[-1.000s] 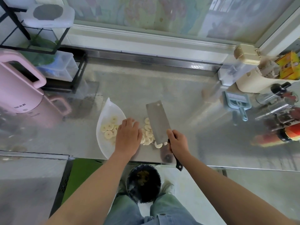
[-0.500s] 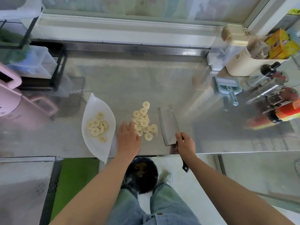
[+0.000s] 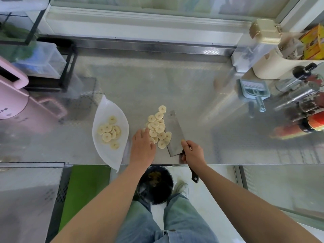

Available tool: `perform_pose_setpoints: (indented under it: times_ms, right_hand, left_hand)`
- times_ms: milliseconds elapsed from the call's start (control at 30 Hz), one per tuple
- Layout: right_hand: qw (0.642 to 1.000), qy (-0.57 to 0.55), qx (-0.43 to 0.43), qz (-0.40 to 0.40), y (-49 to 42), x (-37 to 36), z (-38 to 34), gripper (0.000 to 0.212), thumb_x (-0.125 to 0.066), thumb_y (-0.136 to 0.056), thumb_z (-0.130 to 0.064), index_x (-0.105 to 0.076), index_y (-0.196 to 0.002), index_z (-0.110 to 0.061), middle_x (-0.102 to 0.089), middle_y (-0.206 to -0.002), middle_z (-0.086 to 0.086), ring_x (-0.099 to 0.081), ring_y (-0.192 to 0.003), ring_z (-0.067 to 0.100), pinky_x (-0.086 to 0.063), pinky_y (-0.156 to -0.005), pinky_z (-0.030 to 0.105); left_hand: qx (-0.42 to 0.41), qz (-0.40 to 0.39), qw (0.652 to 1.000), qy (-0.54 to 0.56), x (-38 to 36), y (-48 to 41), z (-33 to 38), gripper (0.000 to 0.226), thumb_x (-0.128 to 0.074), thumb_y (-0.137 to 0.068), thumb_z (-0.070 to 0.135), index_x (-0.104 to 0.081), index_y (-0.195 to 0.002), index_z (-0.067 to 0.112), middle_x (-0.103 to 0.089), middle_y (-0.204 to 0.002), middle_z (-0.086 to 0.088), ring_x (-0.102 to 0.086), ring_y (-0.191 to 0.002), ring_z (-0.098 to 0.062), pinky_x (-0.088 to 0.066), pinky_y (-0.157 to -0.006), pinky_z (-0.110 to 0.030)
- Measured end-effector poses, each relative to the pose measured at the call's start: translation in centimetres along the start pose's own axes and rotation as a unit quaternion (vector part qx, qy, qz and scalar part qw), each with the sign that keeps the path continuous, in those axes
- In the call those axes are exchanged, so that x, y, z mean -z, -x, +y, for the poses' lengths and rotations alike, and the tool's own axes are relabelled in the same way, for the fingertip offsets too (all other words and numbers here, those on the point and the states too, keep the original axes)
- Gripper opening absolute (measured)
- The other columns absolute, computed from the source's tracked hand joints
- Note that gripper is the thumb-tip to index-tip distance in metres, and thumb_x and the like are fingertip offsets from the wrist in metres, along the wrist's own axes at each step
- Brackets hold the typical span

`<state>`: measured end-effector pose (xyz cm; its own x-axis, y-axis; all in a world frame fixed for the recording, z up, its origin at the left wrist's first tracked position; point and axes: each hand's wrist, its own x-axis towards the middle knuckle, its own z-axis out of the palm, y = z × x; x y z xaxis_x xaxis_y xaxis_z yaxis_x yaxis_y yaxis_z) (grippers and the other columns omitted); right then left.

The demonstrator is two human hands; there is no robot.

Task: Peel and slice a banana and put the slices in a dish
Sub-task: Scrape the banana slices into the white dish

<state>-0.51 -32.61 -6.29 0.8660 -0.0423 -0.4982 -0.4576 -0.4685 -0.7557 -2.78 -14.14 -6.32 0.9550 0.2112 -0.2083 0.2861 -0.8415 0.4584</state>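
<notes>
A white leaf-shaped dish lies on the steel counter near its front edge, with several banana slices in it. To its right, a loose pile of banana slices rests on the bare counter. My left hand lies flat on the counter, fingers touching the pile's left edge. My right hand grips the black handle of a cleaver, whose blade lies against the right side of the pile.
A pink appliance and a black rack with plastic boxes stand at the left. A blue scoop, bottles and a cream holder crowd the right. A black bin sits on the floor below the counter edge.
The cleaver came down from the raised position over the pile to rest on the counter to the right of it. My left hand drew back from over the slices to the pile's left edge.
</notes>
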Motion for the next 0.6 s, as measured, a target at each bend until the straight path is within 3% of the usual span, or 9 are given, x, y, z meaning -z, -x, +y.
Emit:
perform_pose_setpoints:
  times_ms: [167, 367, 600]
  right_hand:
    - [0.998, -0.022, -0.007, -0.052, 0.2, -1.2, -1.2, 0.036, -0.047, -0.101, -0.025, -0.040, -0.069, -0.009, -0.046, -0.056, 0.012, -0.048, -0.033, 0.009, -0.041, -0.039, 0.022]
    - [0.990, -0.070, -0.052, -0.113, -0.6, -1.4, -1.9, 0.034, -0.047, -0.101, -0.030, -0.042, -0.074, -0.009, -0.052, -0.045, 0.006, -0.046, -0.043, 0.024, -0.042, -0.048, 0.031]
    - [0.988, -0.077, -0.061, -0.119, -0.3, -0.1, -2.5, 0.032, -0.045, -0.102, -0.031, -0.041, -0.078, -0.010, -0.047, -0.047, 0.006, -0.039, -0.034, 0.016, -0.036, -0.045, 0.027]
  left_hand:
    - [-0.004, -0.007, 1.000, 0.007, 0.2, -0.2, 0.0, 0.055, -0.045, -0.093, 0.018, -0.026, -0.144, 0.011, -0.028, -0.145, -0.014, -0.030, -0.129, -0.029, -0.035, -0.104, -0.036]
    - [-0.016, 0.002, 1.000, 0.024, 0.8, -0.5, 0.4, 0.053, -0.043, -0.093, 0.015, -0.029, -0.144, 0.010, -0.030, -0.146, -0.014, -0.031, -0.129, -0.029, -0.032, -0.103, -0.034]
    - [-0.036, 0.000, 0.999, 0.020, 1.4, -0.9, 0.3, 0.049, -0.039, -0.096, 0.020, -0.030, -0.143, 0.009, -0.033, -0.145, -0.015, -0.032, -0.130, -0.030, -0.033, -0.105, -0.037]
